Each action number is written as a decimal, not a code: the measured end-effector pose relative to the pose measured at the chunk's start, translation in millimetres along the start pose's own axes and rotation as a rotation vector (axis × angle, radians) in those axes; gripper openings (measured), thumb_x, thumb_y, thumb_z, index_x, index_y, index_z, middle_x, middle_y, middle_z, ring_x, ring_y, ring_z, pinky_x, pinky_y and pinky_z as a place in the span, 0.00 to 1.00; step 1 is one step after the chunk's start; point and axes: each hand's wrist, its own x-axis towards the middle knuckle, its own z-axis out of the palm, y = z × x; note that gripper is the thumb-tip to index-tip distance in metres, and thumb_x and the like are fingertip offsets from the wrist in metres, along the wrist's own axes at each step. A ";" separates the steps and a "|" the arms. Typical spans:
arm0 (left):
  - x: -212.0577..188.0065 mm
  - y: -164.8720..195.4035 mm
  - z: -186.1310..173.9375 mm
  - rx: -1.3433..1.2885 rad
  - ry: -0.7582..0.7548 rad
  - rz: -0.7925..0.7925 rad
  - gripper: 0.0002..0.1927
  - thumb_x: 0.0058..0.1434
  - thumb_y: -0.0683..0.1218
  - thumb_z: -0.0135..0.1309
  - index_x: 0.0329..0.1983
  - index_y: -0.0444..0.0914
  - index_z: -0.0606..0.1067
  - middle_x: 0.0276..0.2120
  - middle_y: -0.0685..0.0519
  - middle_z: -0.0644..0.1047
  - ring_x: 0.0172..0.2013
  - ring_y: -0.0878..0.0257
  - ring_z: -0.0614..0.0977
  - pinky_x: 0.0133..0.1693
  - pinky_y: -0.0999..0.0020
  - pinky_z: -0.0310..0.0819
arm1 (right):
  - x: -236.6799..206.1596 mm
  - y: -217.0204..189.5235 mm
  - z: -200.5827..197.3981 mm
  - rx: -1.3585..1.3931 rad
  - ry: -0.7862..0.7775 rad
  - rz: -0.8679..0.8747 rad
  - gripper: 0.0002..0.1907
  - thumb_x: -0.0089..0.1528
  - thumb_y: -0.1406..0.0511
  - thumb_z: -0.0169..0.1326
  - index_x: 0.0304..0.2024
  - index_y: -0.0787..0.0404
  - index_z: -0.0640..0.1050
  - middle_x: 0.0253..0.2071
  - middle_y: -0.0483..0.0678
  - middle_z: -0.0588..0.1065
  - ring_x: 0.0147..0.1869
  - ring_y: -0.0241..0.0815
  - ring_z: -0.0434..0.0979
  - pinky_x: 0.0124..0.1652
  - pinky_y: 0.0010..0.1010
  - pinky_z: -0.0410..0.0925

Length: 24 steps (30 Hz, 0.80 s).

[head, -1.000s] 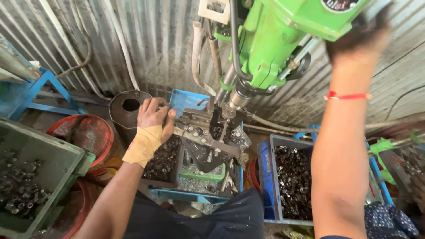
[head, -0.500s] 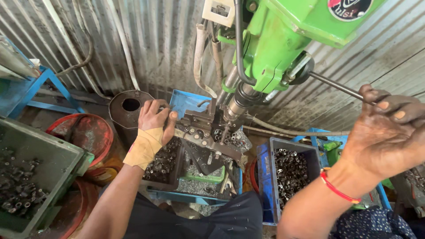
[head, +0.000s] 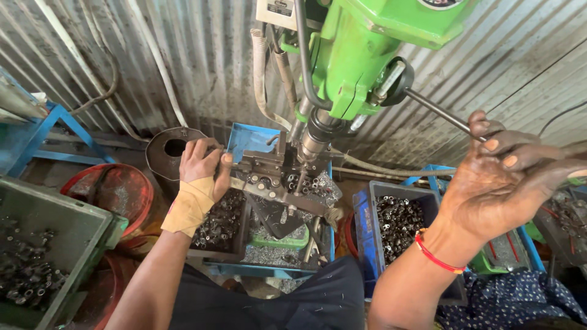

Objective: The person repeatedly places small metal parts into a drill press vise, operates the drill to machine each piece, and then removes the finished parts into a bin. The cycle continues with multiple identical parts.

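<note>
Right hand [head: 498, 183] raised to the right of the green drill press [head: 373, 55], palm toward the camera, fingers curled loosely round the thin steel feed lever [head: 437, 111], whose far end runs up to the black hub on the machine's side; wrist bent back, red thread bracelet [head: 435, 256] around it, forearm rising from the lower right. Left hand [head: 202, 165] stretched forward, wrist wrapped in a tan bandage [head: 188, 205], fingers closed on the left end of the metal fixture [head: 278, 174] beneath the spindle [head: 318, 131], thumb pressed against its edge. Small metal parts seated in the fixture, directly under the chuck. Below the left wrist, a dark tray of small metal parts [head: 220, 223]; further right, a blue crate [head: 394, 223] filled with similar pieces; at far left, a green crate [head: 36, 256] holding more.
</note>
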 end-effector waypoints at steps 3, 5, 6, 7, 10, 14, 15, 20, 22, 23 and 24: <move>0.9 -0.3 1.5 -0.001 0.001 0.023 0.08 0.63 0.45 0.56 0.37 0.34 0.79 0.47 0.48 0.77 0.50 0.45 0.75 0.53 0.51 0.70 | -3.6 1.8 -0.2 -0.027 -0.005 -0.021 0.24 0.77 0.47 0.41 0.42 0.58 0.72 0.32 0.44 0.67 0.39 0.40 0.71 0.55 0.48 0.68; 1.2 -0.3 2.3 0.004 -0.005 0.015 0.09 0.64 0.45 0.56 0.37 0.33 0.79 0.47 0.47 0.77 0.50 0.45 0.75 0.53 0.51 0.70 | -4.8 2.6 -1.3 -0.019 -0.013 -0.022 0.25 0.78 0.46 0.39 0.42 0.59 0.73 0.32 0.44 0.68 0.38 0.40 0.71 0.55 0.48 0.68; 1.0 -0.3 2.2 0.006 -0.006 0.009 0.09 0.64 0.46 0.56 0.37 0.33 0.79 0.48 0.47 0.77 0.50 0.45 0.75 0.53 0.51 0.70 | -4.7 2.8 -1.8 -0.022 -0.029 -0.025 0.26 0.78 0.46 0.38 0.42 0.59 0.72 0.32 0.46 0.70 0.38 0.40 0.72 0.56 0.47 0.68; 0.9 -0.3 2.4 0.009 -0.004 0.014 0.10 0.64 0.46 0.56 0.38 0.33 0.79 0.48 0.47 0.76 0.51 0.45 0.75 0.53 0.51 0.70 | -5.2 3.3 -2.8 -0.025 -0.045 -0.029 0.27 0.79 0.46 0.37 0.41 0.59 0.72 0.33 0.47 0.71 0.38 0.40 0.73 0.56 0.46 0.68; 0.1 0.3 2.3 0.024 -0.008 0.015 0.10 0.65 0.46 0.56 0.38 0.33 0.79 0.48 0.46 0.76 0.52 0.44 0.75 0.54 0.51 0.69 | -5.0 4.0 -4.2 -0.062 -0.096 -0.043 0.29 0.80 0.46 0.35 0.37 0.59 0.72 0.33 0.50 0.75 0.40 0.40 0.76 0.57 0.45 0.69; 0.2 1.1 3.1 0.028 -0.008 0.009 0.11 0.65 0.47 0.55 0.38 0.33 0.79 0.48 0.45 0.77 0.52 0.44 0.75 0.54 0.51 0.70 | -6.2 4.7 -4.6 -0.047 -0.085 -0.044 0.30 0.80 0.48 0.33 0.38 0.60 0.74 0.32 0.50 0.76 0.41 0.41 0.78 0.60 0.48 0.70; 0.6 1.2 3.5 0.021 -0.001 0.012 0.11 0.66 0.46 0.55 0.39 0.32 0.79 0.48 0.46 0.77 0.52 0.44 0.75 0.54 0.51 0.70 | -6.6 4.5 -4.7 -0.044 -0.080 -0.048 0.30 0.80 0.48 0.33 0.38 0.60 0.74 0.32 0.50 0.76 0.41 0.42 0.78 0.60 0.49 0.70; 1.6 2.8 2.2 0.006 -0.006 0.011 0.11 0.66 0.46 0.55 0.38 0.32 0.79 0.48 0.45 0.76 0.51 0.44 0.75 0.54 0.51 0.70 | -11.8 5.9 -2.4 -0.062 -0.041 -0.057 0.30 0.80 0.48 0.34 0.37 0.61 0.74 0.33 0.54 0.76 0.43 0.46 0.78 0.60 0.47 0.70; 2.4 4.7 1.4 -0.001 -0.008 0.007 0.10 0.66 0.46 0.55 0.38 0.32 0.79 0.48 0.45 0.76 0.51 0.44 0.75 0.53 0.52 0.71 | -15.0 8.7 0.9 -0.050 -0.014 -0.059 0.30 0.80 0.47 0.34 0.37 0.61 0.74 0.34 0.55 0.76 0.42 0.48 0.77 0.59 0.46 0.70; 2.9 5.7 0.9 0.003 -0.010 0.005 0.10 0.66 0.46 0.56 0.38 0.32 0.79 0.48 0.45 0.76 0.51 0.44 0.75 0.53 0.52 0.71 | -16.7 10.2 2.9 -0.021 0.000 -0.063 0.31 0.79 0.48 0.34 0.36 0.62 0.74 0.34 0.56 0.76 0.43 0.49 0.77 0.58 0.45 0.70; 3.2 6.6 0.3 0.007 -0.015 0.002 0.10 0.66 0.46 0.56 0.38 0.33 0.79 0.47 0.45 0.76 0.51 0.44 0.75 0.53 0.52 0.71 | -19.8 12.5 6.0 0.008 0.006 -0.076 0.31 0.80 0.48 0.34 0.34 0.61 0.74 0.32 0.55 0.75 0.42 0.49 0.78 0.57 0.45 0.70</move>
